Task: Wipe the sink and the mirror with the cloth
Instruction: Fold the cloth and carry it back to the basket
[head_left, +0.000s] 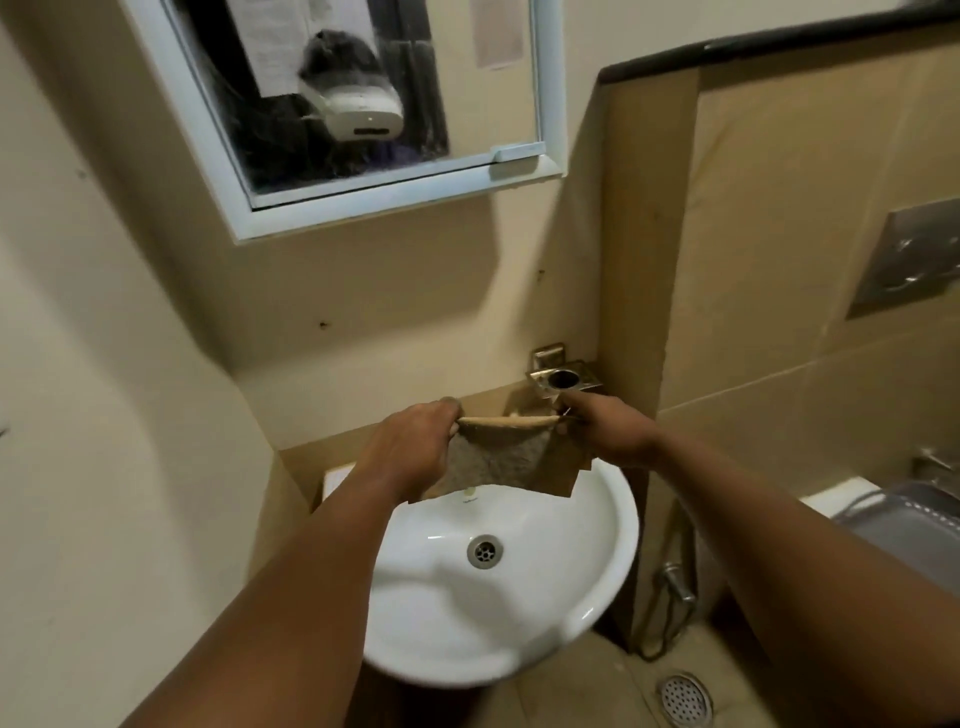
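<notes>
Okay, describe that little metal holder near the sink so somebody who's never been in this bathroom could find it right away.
Start at the round white sink under the mirror. Look at the wall corner behind its far right rim, just past the right hand gripping the cloth. The metal holder is the shiny bracket there with an empty round ring, unlike the flat steel flush plate farther right.

The cloth (506, 457) at centre frame looks coarse, matt and fuzzy, brownish with a paler hem. Below it the sink (587, 566) is smooth, glossy white ceramic with a dull metal drain (484, 552). Upper left, the mirror (332, 88) has streaked glass in a smooth white frame. The wall holder (563, 379) above the cloth is shiny metal.
</notes>
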